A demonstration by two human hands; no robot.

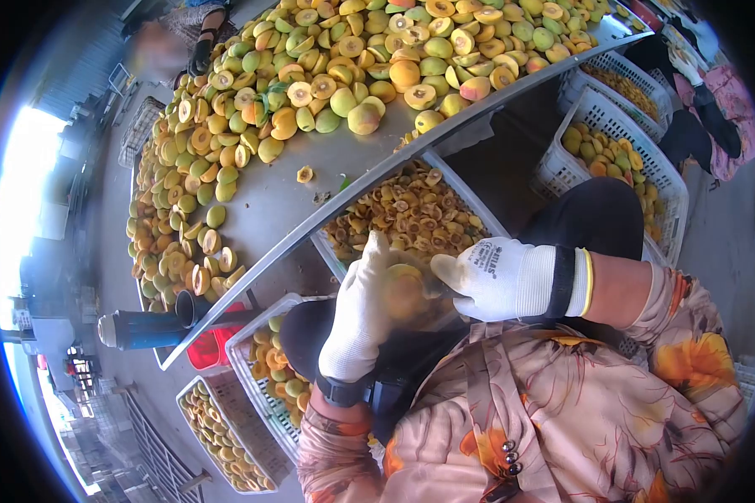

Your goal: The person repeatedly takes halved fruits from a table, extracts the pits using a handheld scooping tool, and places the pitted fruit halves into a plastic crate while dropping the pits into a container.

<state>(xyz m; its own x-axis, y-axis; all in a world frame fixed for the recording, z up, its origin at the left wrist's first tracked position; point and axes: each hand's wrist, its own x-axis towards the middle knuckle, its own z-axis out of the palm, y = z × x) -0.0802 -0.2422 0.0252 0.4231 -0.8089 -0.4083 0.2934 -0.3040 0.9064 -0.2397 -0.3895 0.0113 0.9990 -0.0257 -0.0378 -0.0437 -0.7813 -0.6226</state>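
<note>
My left hand (361, 310), in a white glove with a dark band at the wrist, is closed around the side of a yellow-orange fruit (402, 293), thumb pointing up. The fruit is blurred by motion. Just right of it, my right hand (486, 278) in a white printed glove has its fingers curled in; whatever they hold, if anything, is too blurred to make out. Both hands are above my lap. Beyond them, a white crate holds many small brown-yellow pieces (415, 205), partly hidden by the hands.
A metal table (268, 197) bears a large heap of halved fruit (344, 63); its raised edge runs diagonally ahead. Fruit-filled crates stand at right (600, 126) and lower left (226, 386). A blue cylinder (143, 329) sits near the table corner. Other people are at the upper left and upper right.
</note>
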